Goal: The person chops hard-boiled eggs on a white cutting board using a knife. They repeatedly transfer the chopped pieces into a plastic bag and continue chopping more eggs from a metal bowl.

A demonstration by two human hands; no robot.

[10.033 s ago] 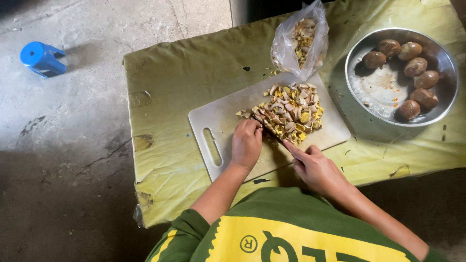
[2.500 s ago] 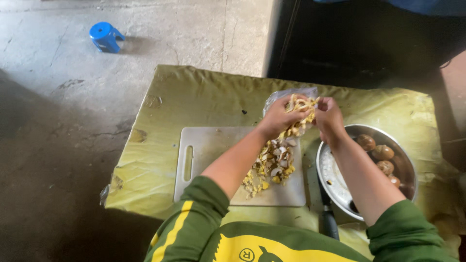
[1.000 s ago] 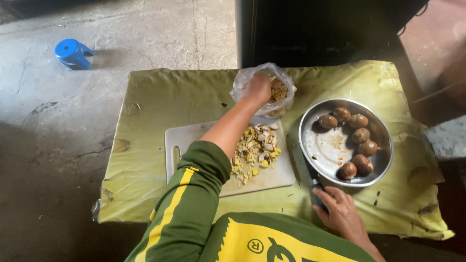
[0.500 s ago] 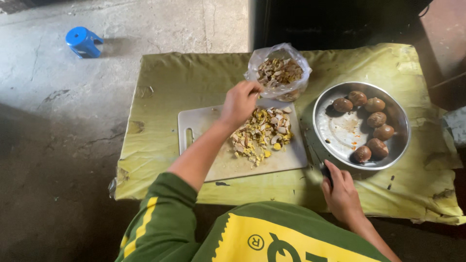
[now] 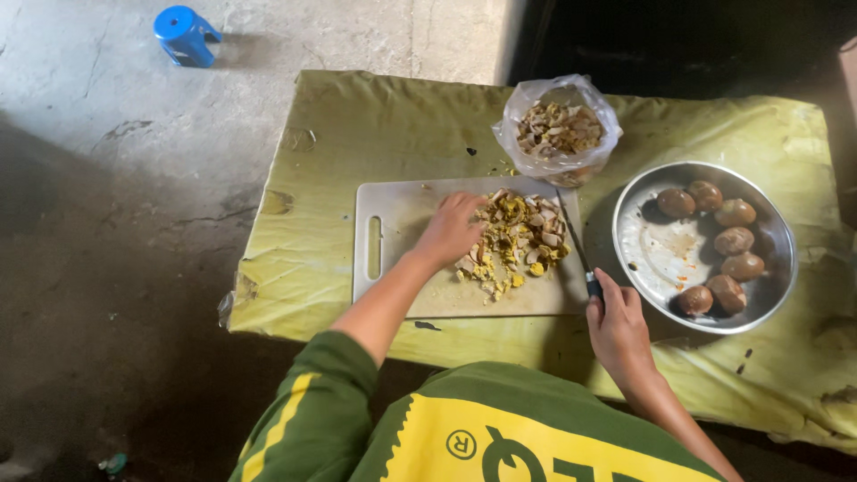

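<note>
A white cutting board (image 5: 397, 223) lies on a low table under a yellow-green cloth (image 5: 375, 134). On the board is a pile of chopped brown and yellow egg pieces (image 5: 518, 236). My left hand (image 5: 449, 234) rests on the board with its fingers against the left side of the pile. My right hand (image 5: 616, 326) grips the dark handle of a knife (image 5: 580, 259), whose blade runs along the pile's right edge. Behind the board stands a clear plastic bag (image 5: 558, 129) full of chopped pieces.
A round metal bowl (image 5: 652, 254) at the right holds several whole brown eggs (image 5: 728, 241). A blue plastic stool (image 5: 183, 34) stands on the concrete floor at the far left. The table's front edge is close to my body.
My left hand came back from the plastic bag down to the pile on the board. My right hand took the knife beside the bowl and brought it to the board's right edge.
</note>
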